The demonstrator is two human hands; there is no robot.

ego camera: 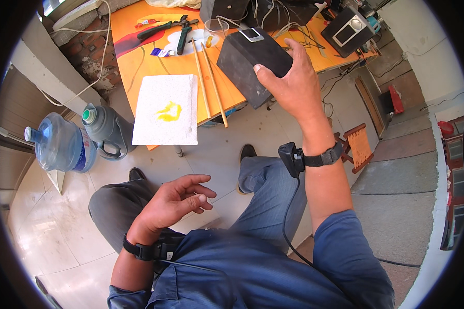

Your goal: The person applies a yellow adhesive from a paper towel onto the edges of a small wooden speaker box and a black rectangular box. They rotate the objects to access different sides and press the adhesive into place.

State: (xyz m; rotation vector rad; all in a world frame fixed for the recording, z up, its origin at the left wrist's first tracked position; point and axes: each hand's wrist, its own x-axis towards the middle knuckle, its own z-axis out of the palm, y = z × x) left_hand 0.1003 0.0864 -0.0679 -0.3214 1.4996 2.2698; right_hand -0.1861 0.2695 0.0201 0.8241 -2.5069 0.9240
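Note:
My right hand (294, 83) grips a black box-shaped speaker (251, 58) at the front edge of the orange table (133, 83). Its thumb presses on the near face while the fingers wrap around the right side. A silver-framed panel shows at the speaker's far end. Above my lap, my left hand (179, 202) holds nothing, its fingers loosely bent and apart. A white foam-like slab (166, 127) with a yellow smear (169, 112) overhangs the table's near edge. Between the slab and the speaker lie two wooden chopsticks (207, 81).
Green-handled pliers (181, 33), a blue-and-white tube (162, 52), a red tube (146, 23) and a clear cup (216, 27) are farther back. Another speaker (348, 33) stands right among cables. Water bottles (63, 143) stand on the floor at left, a folding stool (357, 148) at right.

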